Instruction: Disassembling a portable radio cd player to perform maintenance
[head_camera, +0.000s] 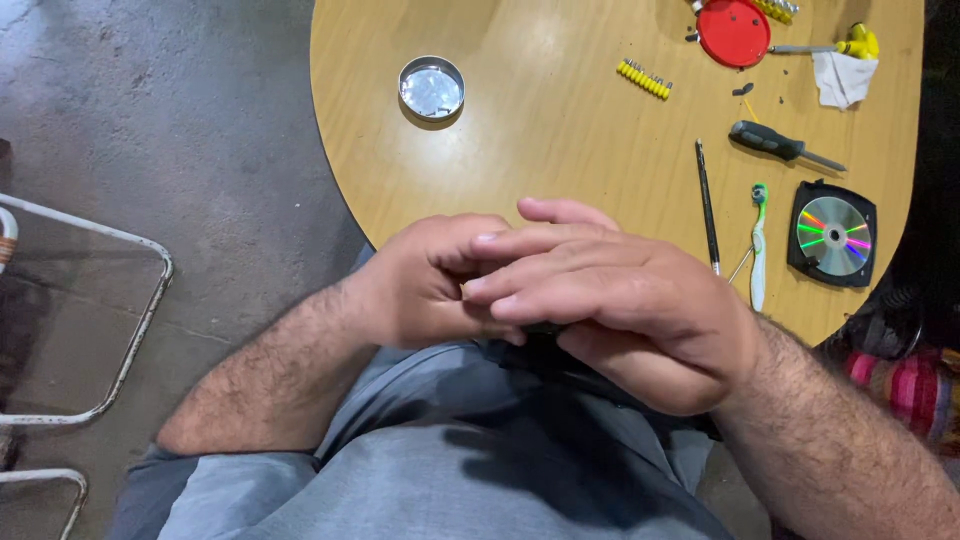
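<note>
My left hand (425, 280) and my right hand (630, 300) meet over my lap at the near edge of a round wooden table (560, 130). The right hand lies across the left, fingers overlapping it. A small dark object (545, 327) peeks out beneath them; most of it is hidden, and I cannot tell what it is or which hand grips it. Grey trousers (450, 450) fill the space below.
On the table lie a round metal tin lid (431, 88), a yellow bit strip (644, 79), a red disc (733, 31), a black-handled screwdriver (780, 146), a thin dark rod (706, 205), a toothbrush (758, 245) and a shiny disc in a black case (832, 235). A metal chair frame (120, 300) stands at left.
</note>
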